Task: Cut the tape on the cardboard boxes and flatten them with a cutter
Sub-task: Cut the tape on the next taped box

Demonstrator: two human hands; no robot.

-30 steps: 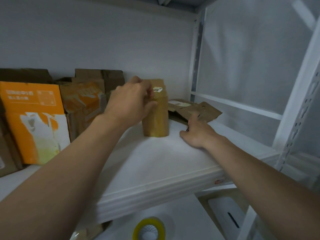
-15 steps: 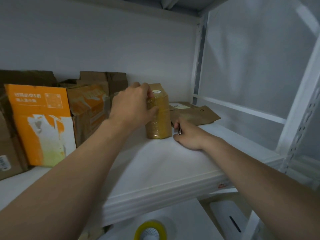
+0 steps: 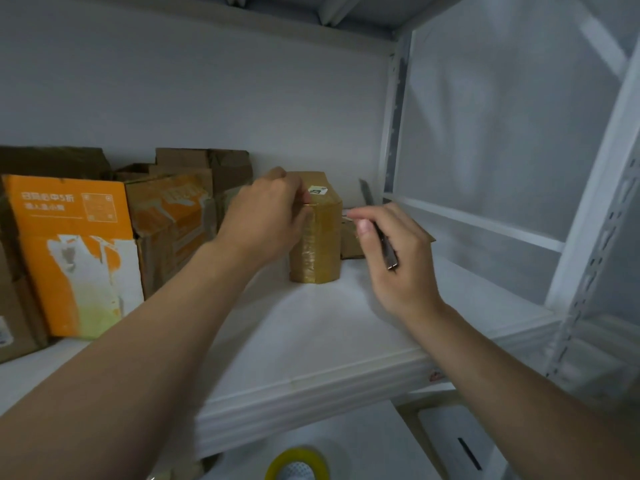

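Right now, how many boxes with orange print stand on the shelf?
2. One orange box stands at the far left; the second orange box is just right of it. Brown boxes behind them may hide others.

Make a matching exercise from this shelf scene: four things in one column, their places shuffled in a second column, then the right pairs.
Things:
1. tape-wrapped box
2. cutter
3. orange box
4. tape roll

Places:
A. below the shelf, at the bottom edge of the view
B. held in the right hand
C. standing at the left of the shelf
D. upright mid-shelf, gripped by the left hand

Pairs: 1-D, 2-B, 3-C, 4-A.
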